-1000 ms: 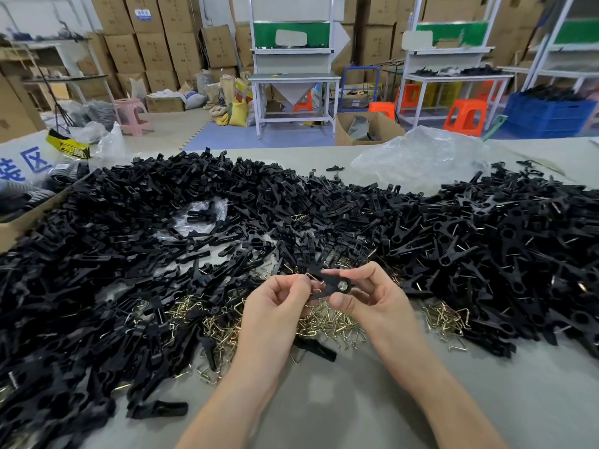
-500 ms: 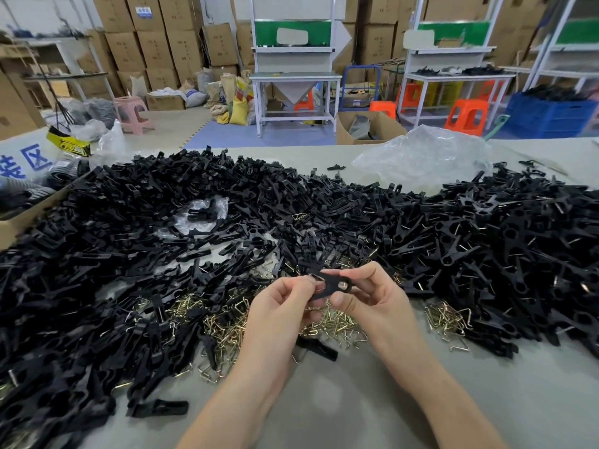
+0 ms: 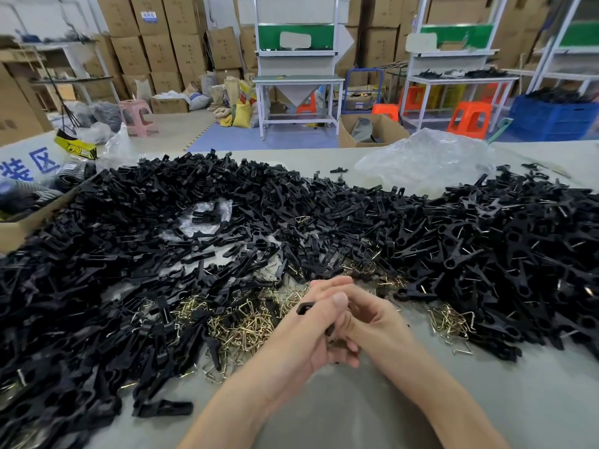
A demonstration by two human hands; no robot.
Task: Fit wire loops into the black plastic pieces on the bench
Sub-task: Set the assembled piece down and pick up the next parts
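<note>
Wire loops point(image 3: 246, 325) beside black pieces point(image 3: 324, 215), left hand point(image 3: 311, 335) covering held piece point(image 3: 304, 308)

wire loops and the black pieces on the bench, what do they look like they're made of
The wire loops look like thin metal wire, perhaps brass-plated or zinc-plated steel: they have a shiny yellowish glint and crisp bends. The black pieces seem to be moulded plastic with a semi-matte finish: the highlights are soft and the shapes are identical.

The white sign point(image 3: 19, 157) at the left edge carries large blue characters "装区", cut off on the left; the yellow-and-black packet point(image 3: 76, 147) beside it shows "PRO"; the carton label point(image 3: 149, 17) is too small to read.
</note>
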